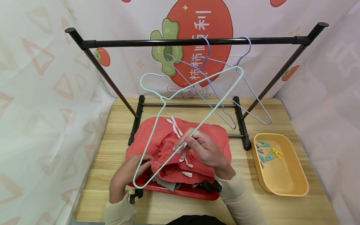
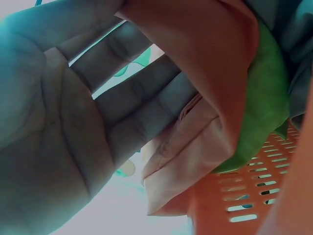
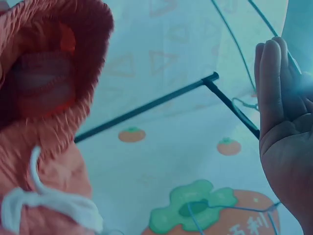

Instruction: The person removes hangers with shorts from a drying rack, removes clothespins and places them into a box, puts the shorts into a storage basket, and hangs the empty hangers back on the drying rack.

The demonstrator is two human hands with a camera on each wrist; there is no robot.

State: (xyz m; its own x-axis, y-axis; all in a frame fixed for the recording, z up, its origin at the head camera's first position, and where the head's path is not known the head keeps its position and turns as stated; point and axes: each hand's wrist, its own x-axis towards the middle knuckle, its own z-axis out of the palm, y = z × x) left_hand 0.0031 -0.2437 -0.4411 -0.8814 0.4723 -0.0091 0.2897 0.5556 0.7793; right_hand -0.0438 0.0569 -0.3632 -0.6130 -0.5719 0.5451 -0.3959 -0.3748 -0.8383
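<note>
My right hand (image 1: pixel 207 149) pinches the long bottom bar of a mint-green hanger (image 1: pixel 163 98), thumb on one side and fingers on the other. The hanger is tilted above the laundry, its hook towards the upper left. My left hand (image 1: pixel 134 168) holds the gathered edge of red drawstring pants (image 1: pixel 166 142); in the left wrist view its fingers (image 2: pixel 142 98) reach behind the red cloth. The right wrist view shows the elastic waistband (image 3: pixel 73 117) gaping, with a white drawstring (image 3: pixel 54 205) hanging. Under the pants stands a red slotted basket (image 1: pixel 182 191) with darker and green cloth inside.
A black clothes rack (image 1: pixel 126 43) spans the back of the wooden table (image 1: pixel 98 187). Two lavender hangers (image 1: pixel 216 86) hang from its bar. On the right sits a yellow bin (image 1: pixel 284 175) with several clothespins (image 1: pixel 267 156).
</note>
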